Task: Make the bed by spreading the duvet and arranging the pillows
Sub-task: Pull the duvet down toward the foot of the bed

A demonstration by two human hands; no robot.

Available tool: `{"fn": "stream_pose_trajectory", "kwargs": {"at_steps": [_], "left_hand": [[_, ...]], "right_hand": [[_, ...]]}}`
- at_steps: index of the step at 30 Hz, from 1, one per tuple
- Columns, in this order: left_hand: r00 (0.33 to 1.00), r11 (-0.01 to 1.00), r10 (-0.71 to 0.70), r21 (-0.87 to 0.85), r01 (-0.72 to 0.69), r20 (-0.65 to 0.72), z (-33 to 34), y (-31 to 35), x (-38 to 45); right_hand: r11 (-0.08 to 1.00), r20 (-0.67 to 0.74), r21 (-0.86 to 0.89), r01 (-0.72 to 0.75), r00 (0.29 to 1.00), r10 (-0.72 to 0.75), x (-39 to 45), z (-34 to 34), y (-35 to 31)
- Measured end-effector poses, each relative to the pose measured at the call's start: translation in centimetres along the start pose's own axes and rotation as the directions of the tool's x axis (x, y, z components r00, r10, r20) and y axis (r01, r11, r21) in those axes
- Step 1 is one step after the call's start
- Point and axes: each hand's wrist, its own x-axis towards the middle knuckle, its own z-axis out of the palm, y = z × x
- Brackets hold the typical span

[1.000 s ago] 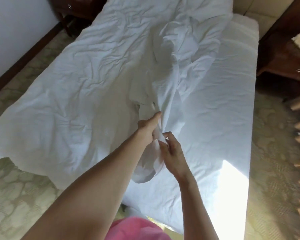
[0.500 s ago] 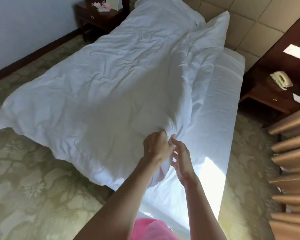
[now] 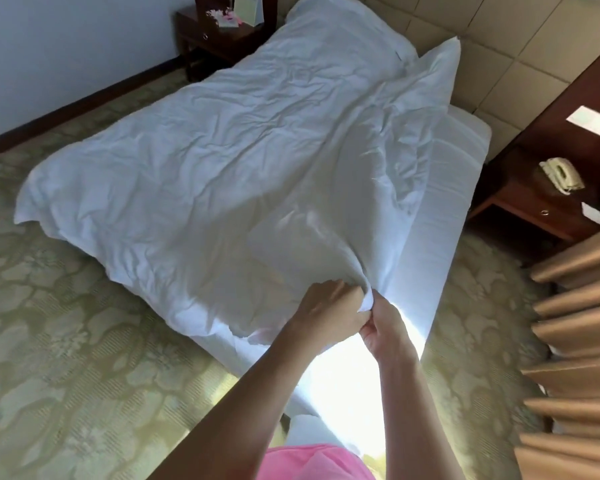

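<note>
- Bed: white fitted mattress, bare along the right strip and at the foot, where sun glares on the sheet.
- Duvet: white, creased, lying skewed across the bed; its left part hangs past the mattress edge over the patterned carpet, while the right strip of mattress stays uncovered. Near corner bunched and raised at the foot.
- Pillows: at least one white one at the head end against the padded headboard, partly under the duvet's top edge; count unclear.
- Nightstand on the right carries a telephone; curtain just right of the bed foot.
- Risks, as judged: the overhang on the left could drag the duvet off to the floor if the corner is pulled unevenly; a hard flick from a small pinch may slip the cloth free; a pull toward the foot could shift the pillow it overlaps.
- Left hand: fingers curled tight, gripping the gathered duvet corner.
- Right hand: touching the left, fingers and thumb pinching the same bunch of cloth.
</note>
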Motion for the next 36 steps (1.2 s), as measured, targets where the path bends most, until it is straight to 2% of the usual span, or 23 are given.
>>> {"fn": "stream_pose_trajectory", "kwargs": {"at_steps": [1,2,3,4,5,6,8,9,10,11,13,14,15,16,17,19,21,22,25,29,32,34,36], "left_hand": [[0.992,0.972,-0.122,-0.2,0.123,0.017,0.4,0.2,0.2],[0.96,0.834,-0.266,-0.479,0.273,0.085,0.8,0.4,0.5],[0.898,0.567,-0.396,-0.717,0.404,0.193,1.2,0.3,1.2],[0.796,0.274,-0.518,-0.822,0.5,0.312,1.9,0.0,2.5],[0.692,0.028,-0.587,-0.844,0.536,0.42,2.6,-0.4,3.8],[0.613,-0.152,-0.605,-0.829,0.538,0.508,3.5,-0.7,5.2],[0.542,-0.385,-0.596,-0.803,0.455,0.592,5.5,-0.5,8.0],[0.524,-0.433,-0.617,-0.81,0.395,0.586,6.9,-0.3,9.5],[0.501,-0.419,-0.668,-0.835,0.357,0.55,7.9,0.5,10.7],[0.465,-0.356,-0.74,-0.869,0.343,0.487,8.9,1.1,11.6],[0.382,-0.134,-0.883,-0.926,0.353,0.273,10.0,2.6,12.5],[0.377,-0.046,-0.907,-0.933,0.358,0.189,9.9,3.5,12.6],[0.405,0.02,-0.905,-0.94,0.34,0.127,9.7,4.3,12.4],[0.464,0.107,-0.883,-0.934,0.34,0.068,9.5,5.4,11.9],[0.539,0.22,-0.842,-0.911,0.35,0.004,9.5,6.5,11.2],[0.716,0.505,-0.693,-0.765,0.399,-0.083,9.9,9.1,9.3],[0.854,0.793,-0.516,-0.413,0.448,-0.064,10.1,11.4,7.5],[0.9,0.881,-0.434,-0.226,0.417,-0.034,10.1,12.4,6.7],[0.945,0.942,-0.327,0.086,0.325,0.016,9.0,14.4,5.1],[0.944,0.917,-0.33,0.229,0.325,-0.021,9.0,16.3,3.2],[0.924,0.924,-0.369,0.065,0.377,-0.102,9.9,18.1,1.1],[0.901,0.898,-0.431,-0.128,0.422,-0.053,10.8,18.9,-0.2],[0.877,0.828,-0.48,-0.316,0.464,0.029,11.4,19.6,-1.6]], "right_hand": [[1.0,0.004,0.006,0.015,1.0,-0.015,0.3,-0.6,-0.3],[0.999,0.008,0.01,0.037,0.999,-0.037,0.8,-1.4,-0.6],[0.998,0.017,0.007,0.061,0.998,-0.061,1.2,-2.2,-1.1],[0.996,0.035,-0.026,0.09,0.995,-0.089,1.7,-3.2,-1.6],[0.989,0.059,-0.083,0.124,0.991,-0.12,2.3,-4.2,-2.0],[0.972,0.103,-0.166,0.167,0.983,-0.151,2.7,-5.4,-2.4],[0.89,0.23,-0.375,0.26,0.956,-0.183,3.4,-7.9,-3.0],[0.827,0.285,-0.478,0.296,0.943,-0.173,3.8,-9.2,-3.4],[0.752,0.32,-0.577,0.317,0.936,-0.149,4.3,-10.5,-3.8],[0.675,0.34,-0.664,0.321,0.934,-0.109,4.9,-11.6,-4.4],[0.532,0.335,-0.793,0.298,0.942,-0.028,6.5,-13.8,-5.4],[0.481,0.305,-0.83,0.281,0.952,-0.03,7.3,-14.7,-5.8],[0.471,0.267,-0.842,0.261,0.962,-0.056,8.1,-15.5,-6.1],[0.526,0.225,-0.816,0.24,0.97,-0.094,8.7,-16.0,-6.4],[0.64,0.199,-0.738,0.214,0.975,-0.097,9.1,-16.2,-6.8],[0.856,0.244,-0.509,0.088,0.969,0.046,9.5,-15.5,-7.8],[0.878,0.371,-0.479,-0.005,0.905,0.207,9.5,-14.5,-8.5],[0.874,0.427,-0.486,-0.001,0.872,0.239,9.5,-14.1,-8.4],[0.944,0.48,-0.329,-0.016,0.858,0.182,9.4,-13.9,-7.6],[0.992,0.445,-0.122,0.02,0.895,0.037,7.5,-14.2,-6.2],[0.994,0.327,-0.107,0.037,0.945,0.0,5.3,-15.3,-6.4],[0.966,0.296,-0.218,0.138,0.953,-0.069,4.0,-17.3,-7.1],[0.937,0.288,-0.281,0.209,0.949,-0.126,2.9,-19.9,-7.6]]}}
